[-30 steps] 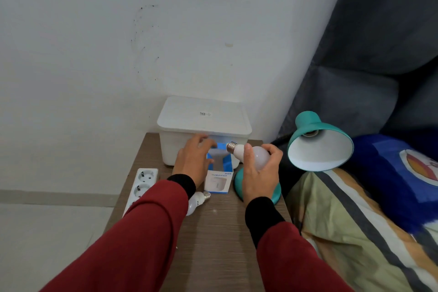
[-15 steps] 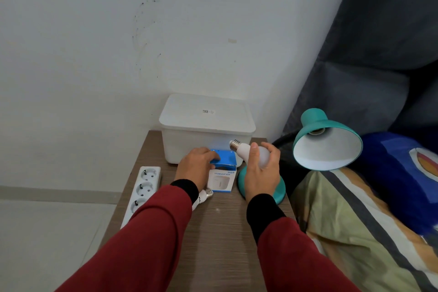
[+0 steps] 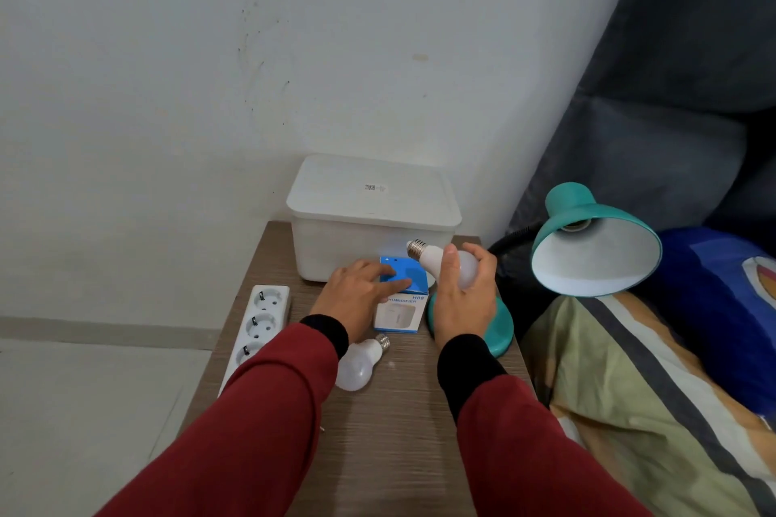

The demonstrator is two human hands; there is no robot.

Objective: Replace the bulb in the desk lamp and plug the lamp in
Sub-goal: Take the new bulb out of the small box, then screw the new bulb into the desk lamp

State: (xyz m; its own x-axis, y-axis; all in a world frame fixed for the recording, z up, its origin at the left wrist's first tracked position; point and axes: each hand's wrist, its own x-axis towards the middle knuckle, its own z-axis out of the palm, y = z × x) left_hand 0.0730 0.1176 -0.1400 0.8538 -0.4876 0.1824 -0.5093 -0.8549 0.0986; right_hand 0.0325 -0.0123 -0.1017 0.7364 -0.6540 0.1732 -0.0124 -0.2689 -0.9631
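My right hand grips a white bulb by its globe, screw base pointing up-left, above the lamp's teal round base. The teal desk lamp shade leans out to the right on a black gooseneck, its socket showing no bulb. My left hand rests flat with fingers spread on a blue and white box lying on the wooden table. A second white bulb lies on the table beside my left wrist. A white power strip lies along the table's left edge. No lamp plug is visible.
A white lidded plastic bin stands at the back of the table against the white wall. A bed with a striped blanket and a blue pillow borders the table's right side. Dark fabric hangs behind the lamp.
My left hand came down from the bin's front onto the blue box. My right hand has kept hold of the bulb in about the same place.
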